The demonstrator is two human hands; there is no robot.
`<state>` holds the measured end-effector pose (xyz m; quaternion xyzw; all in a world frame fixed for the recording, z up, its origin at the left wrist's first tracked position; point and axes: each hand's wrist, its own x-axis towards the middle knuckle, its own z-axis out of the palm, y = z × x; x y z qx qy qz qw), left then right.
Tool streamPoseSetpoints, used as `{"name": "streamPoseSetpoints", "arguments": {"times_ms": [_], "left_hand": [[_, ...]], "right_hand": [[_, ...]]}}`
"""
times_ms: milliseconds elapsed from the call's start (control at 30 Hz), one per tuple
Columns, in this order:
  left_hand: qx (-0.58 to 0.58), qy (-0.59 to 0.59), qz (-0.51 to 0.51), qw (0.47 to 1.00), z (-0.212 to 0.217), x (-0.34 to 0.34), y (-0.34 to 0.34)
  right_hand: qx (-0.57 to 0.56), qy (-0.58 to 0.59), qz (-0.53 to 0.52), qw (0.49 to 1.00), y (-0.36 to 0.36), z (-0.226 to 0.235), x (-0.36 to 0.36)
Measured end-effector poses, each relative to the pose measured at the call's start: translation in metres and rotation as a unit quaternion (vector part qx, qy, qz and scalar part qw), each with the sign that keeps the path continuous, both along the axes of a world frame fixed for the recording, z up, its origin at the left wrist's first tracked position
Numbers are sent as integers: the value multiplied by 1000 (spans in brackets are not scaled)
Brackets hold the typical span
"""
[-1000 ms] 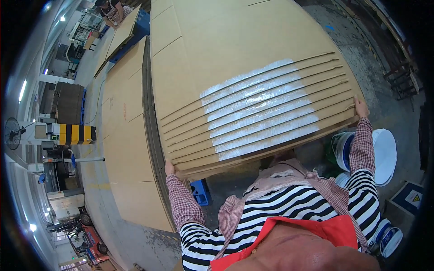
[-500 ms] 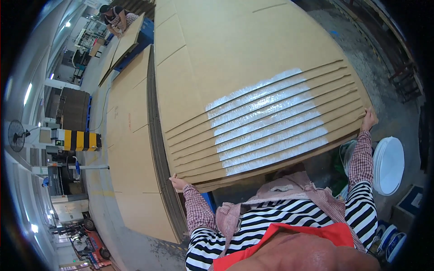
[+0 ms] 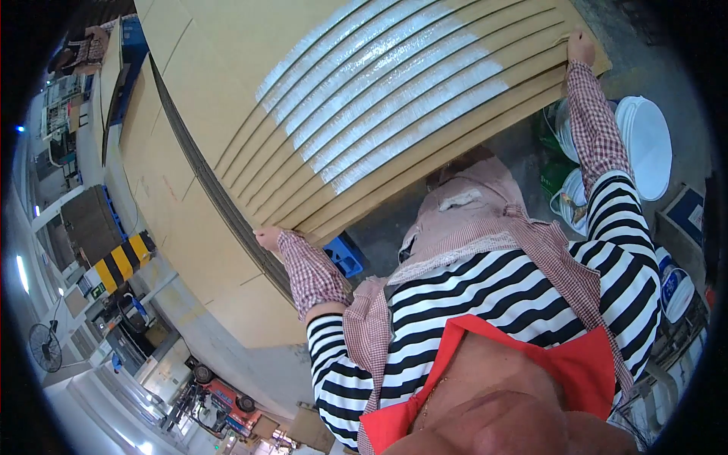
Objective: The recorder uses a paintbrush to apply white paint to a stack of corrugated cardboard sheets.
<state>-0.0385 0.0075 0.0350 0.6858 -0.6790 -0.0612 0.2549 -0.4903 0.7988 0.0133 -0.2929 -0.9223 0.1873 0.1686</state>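
Two hands on fanned, flat corrugated cardboard sheets.

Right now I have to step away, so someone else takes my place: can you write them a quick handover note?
Left hand: grips the near left corner of the fanned cardboard sheets.
Right hand: grips their right corner.
Sheets: staggered in steps, white-coated strips exposed, lying over a bigger cardboard stack.
White buckets stand on the floor, right.
Done: sheets fanned, both corners held.
Left: sheets not yet squared up.
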Motion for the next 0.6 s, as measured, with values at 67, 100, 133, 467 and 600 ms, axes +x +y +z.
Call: {"name": "streamPoseSetpoints", "arguments": {"times_ms": [67, 100, 133, 467, 600], "left_hand": [[6, 41, 11, 999, 0, 5, -1], [-15, 57, 4, 998, -1, 7, -2], [-34, 102, -17, 994, -2, 8, -2], [12, -111, 23, 993, 8, -7, 8], [-10, -134, -40, 990, 0, 1, -5]], "right_hand": [[-27, 42, 9, 999, 2, -1, 6], [-37, 55, 18, 998, 2, -2, 7], [-49, 66, 11, 997, 4, -5, 9], [29, -32, -8, 999, -5, -3, 5], [26, -53, -14, 998, -8, 4, 4]]}}
